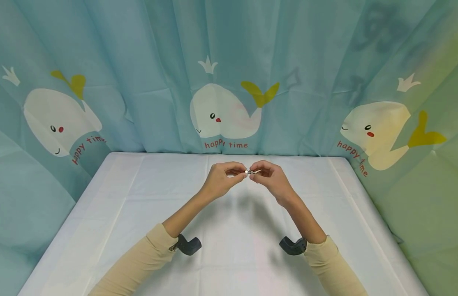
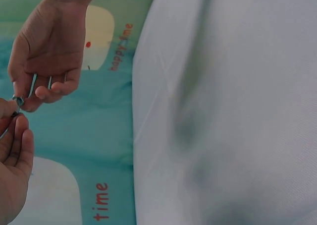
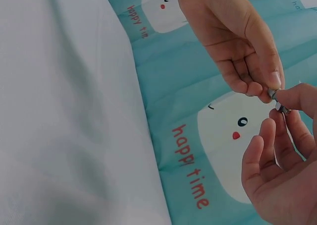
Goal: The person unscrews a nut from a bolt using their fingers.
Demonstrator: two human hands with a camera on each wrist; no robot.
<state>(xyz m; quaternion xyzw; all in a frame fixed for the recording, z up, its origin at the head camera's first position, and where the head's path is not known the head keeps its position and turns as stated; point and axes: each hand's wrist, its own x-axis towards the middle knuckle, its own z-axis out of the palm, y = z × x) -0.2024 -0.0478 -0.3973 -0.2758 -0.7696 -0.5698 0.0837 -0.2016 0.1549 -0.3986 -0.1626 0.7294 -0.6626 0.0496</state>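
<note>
Your left hand (image 1: 222, 177) and right hand (image 1: 269, 176) are both up in the air over the table (image 1: 140, 197), fingertips meeting around one tiny metal part (image 1: 248, 172), probably a small bolt with a nut, though it's too small to say for sure. Each hand pinches one end of it between thumb and forefinger, with the other fingers curled in loosely. In the left wrist view your right hand also seems to have a few thin metal pins (image 2: 48, 81) tucked under its curled fingers, just behind the pinch. Biggest risk as I see it: the part is so small that one slip of either pinch drops it straight down onto the white cloth below your hands, and it could bounce or roll off the edge. If you're twisting the two ends together, going in crooked could jam them, and your fingertips hide most of the joint, so you'd probably feel that rather than see it. Those spare pins could also slide out if you loosen your right fingers to regrip. As for writing, the only readable text is "happy time" (image 1: 226, 144) in red under each whale on the curtain (image 1: 158, 61) beyond your hands. Nothing readable on the part itself.
</note>
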